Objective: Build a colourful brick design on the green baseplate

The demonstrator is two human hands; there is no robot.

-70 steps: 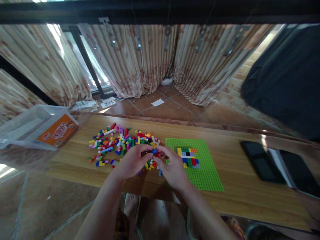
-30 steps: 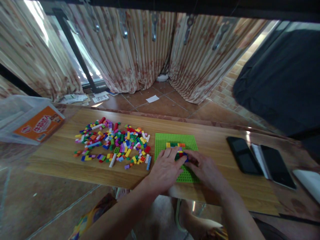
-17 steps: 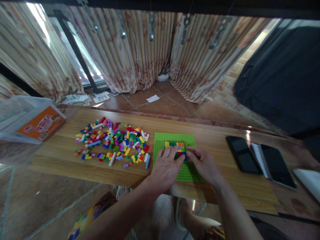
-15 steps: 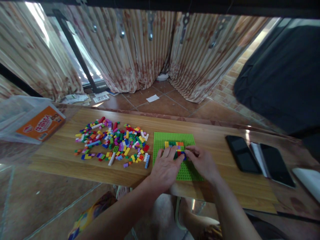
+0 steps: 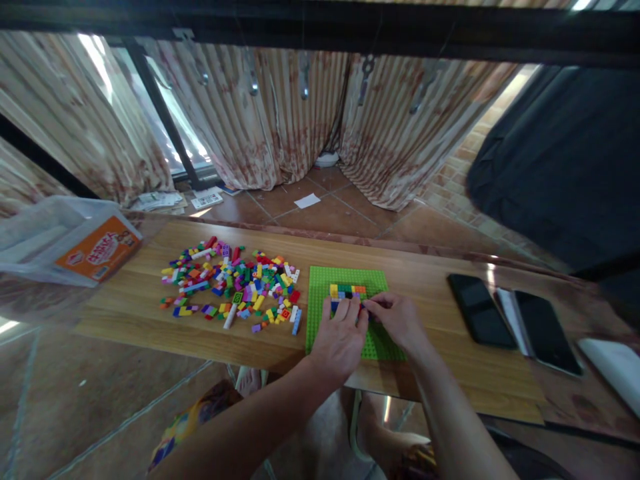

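My left hand [image 5: 340, 337] lies over the front of a flat block of coloured building bricks [image 5: 348, 291] on a green baseplate [image 5: 320, 283]. Its fingers stretch forward, resting on the bricks and covering many of them. At the block's right side my right hand [image 5: 397, 319] has its thumb and forefinger pinched on a brick, mostly hidden by the fingertips. Yellow, green, orange and blue bricks show in the back rows, beyond the fingers. To the left of the baseplate, a wide heap of loose building bricks [image 5: 257, 283] is spread across the wooden table [image 5: 175, 343].
A clear plastic box [image 5: 37, 257] with an orange label stands at the table's left end. On the right lie a black phone [image 5: 483, 310], a second dark device [image 5: 545, 333] and a white object [image 5: 613, 367]. Patterned curtains [image 5: 280, 133] hang behind the table.
Both hands have moved from the loose bricks, where they held a blue brick, to the block on the baseplate. Lately the left fingers have shifted slightly over the block. The camera view has tilted.
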